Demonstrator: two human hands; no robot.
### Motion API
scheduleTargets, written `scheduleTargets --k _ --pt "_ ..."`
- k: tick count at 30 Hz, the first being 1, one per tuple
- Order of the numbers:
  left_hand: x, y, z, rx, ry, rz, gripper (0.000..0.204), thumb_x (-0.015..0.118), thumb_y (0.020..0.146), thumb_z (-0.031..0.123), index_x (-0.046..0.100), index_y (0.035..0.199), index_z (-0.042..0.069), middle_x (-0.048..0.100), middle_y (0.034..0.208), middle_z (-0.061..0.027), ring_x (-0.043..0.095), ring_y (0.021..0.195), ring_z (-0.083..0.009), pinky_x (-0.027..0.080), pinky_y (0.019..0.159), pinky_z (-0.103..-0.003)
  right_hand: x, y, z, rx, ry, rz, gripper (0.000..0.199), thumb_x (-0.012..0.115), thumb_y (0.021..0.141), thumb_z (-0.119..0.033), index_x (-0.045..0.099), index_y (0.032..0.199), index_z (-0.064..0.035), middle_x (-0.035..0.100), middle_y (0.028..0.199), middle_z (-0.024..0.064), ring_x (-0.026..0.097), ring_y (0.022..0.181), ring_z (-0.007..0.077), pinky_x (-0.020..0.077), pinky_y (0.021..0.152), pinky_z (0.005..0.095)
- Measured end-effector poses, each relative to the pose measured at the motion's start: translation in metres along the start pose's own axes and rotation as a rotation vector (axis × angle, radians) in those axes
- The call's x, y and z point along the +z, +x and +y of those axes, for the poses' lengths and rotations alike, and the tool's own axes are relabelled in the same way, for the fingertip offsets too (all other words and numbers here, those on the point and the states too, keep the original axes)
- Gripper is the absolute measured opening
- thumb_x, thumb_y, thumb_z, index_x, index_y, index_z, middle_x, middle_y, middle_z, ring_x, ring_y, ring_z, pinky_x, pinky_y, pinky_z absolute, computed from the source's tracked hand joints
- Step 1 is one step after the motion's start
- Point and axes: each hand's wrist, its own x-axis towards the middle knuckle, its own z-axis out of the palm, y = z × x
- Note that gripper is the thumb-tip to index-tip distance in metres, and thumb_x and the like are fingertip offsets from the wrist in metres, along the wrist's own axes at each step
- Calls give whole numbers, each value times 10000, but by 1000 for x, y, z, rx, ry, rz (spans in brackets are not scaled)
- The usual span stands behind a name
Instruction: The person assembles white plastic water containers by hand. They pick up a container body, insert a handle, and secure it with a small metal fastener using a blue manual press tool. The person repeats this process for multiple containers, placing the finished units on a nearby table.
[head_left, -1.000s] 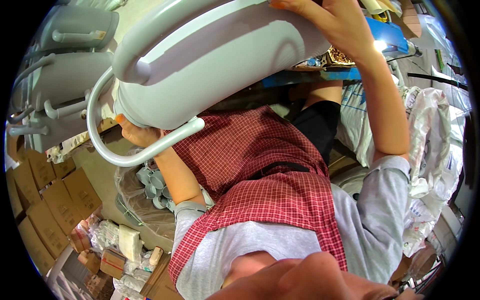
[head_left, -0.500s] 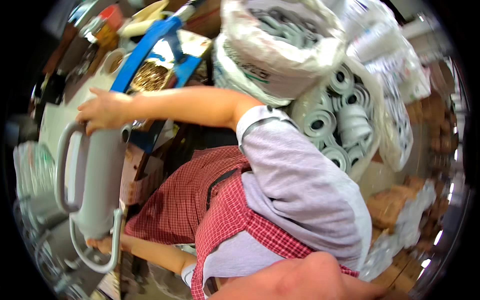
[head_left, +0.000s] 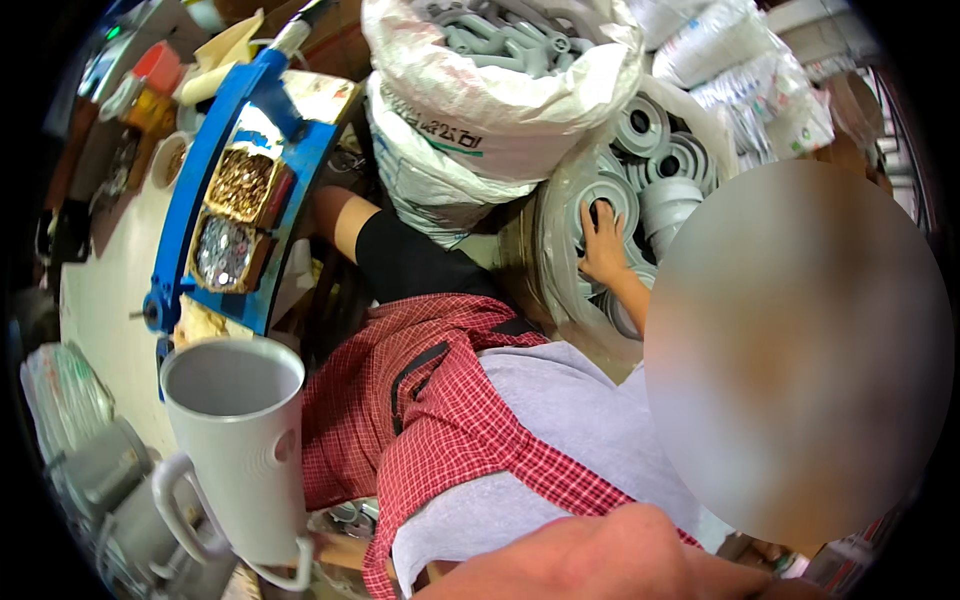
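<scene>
At the far left, a pale counter (head_left: 105, 290) is carrying a blue frame (head_left: 215, 160) along its right edge, and two small trays are sitting in that frame: one of brass-coloured bits (head_left: 240, 185) and, just below it, one of silvery bits (head_left: 222, 255). Below the frame, off the counter's near corner, a grey plastic housing (head_left: 240, 450), shaped like a tall cup with an open mouth and a looped handle, is standing upright. The left hand (head_left: 335, 550) is lying under its lower end, touching the base by the handle; most of the hand is hidden behind the housing, so whether its fingers are closed around it cannot be told. Grey parts of the same sort are stacking up in the lower left corner (head_left: 95, 470).

Toward the middle, a red checked apron (head_left: 440, 400) is covering the person's front. Above it a white sack (head_left: 500, 90) is bulging with grey parts.

Further right, the right hand (head_left: 603, 240) is reaching into a clear plastic bag (head_left: 560, 220) of round grey discs. Its fingers (head_left: 598, 215) are spread apart and pressing flat on one grey disc (head_left: 605, 195), not clamped round it. More discs (head_left: 670, 160) are crowding just beside it.
</scene>
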Motion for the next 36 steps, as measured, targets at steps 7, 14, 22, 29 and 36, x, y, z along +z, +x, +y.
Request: scheduleTargets --k 7,14,22,29,36 --pt "-41 -12 1 -41 -158 35 528 355 1042 423 461 1375 27 574 1294 -129 570 1134 -246 455 995 -385 -59 75 47 157 490 -209 642 741 779 -379 608 1242 45 669 1169 205 650 1050 289 477 950 376" --pt "-37 -51 -10 -152 -506 13 565 324 1049 455 413 1429 46 541 1348 -116 537 1190 -243 424 1034 -393 -178 111 -240 -981 1131 -92 861 828 693 -385 493 1352 58 529 1342 253 538 1230 349 409 1038 388" --pt "-54 -67 40 -276 -497 383 490 410 1029 424 653 1143 14 703 973 -80 683 810 -189 565 700 -316 -198 124 -366 -1631 1292 61 880 860 633 -333 512 1321 92 467 1345 349 484 1258 487 389 1051 506" --pt "-70 -68 65 -366 -440 391 373 521 1004 338 649 1160 24 697 998 -79 674 835 -151 550 692 -276 -228 115 -391 -1952 1332 111 725 865 644 -380 571 1117 84 530 1217 375 526 1143 567 376 993 653" --pt "-97 -90 49 -241 -481 553 360 518 1005 312 658 1076 -12 694 931 -90 665 790 -174 543 709 -292 -206 108 -408 -1852 1395 -89 710 834 667 -347 569 1163 87 539 1221 355 535 1162 525 382 1027 558"
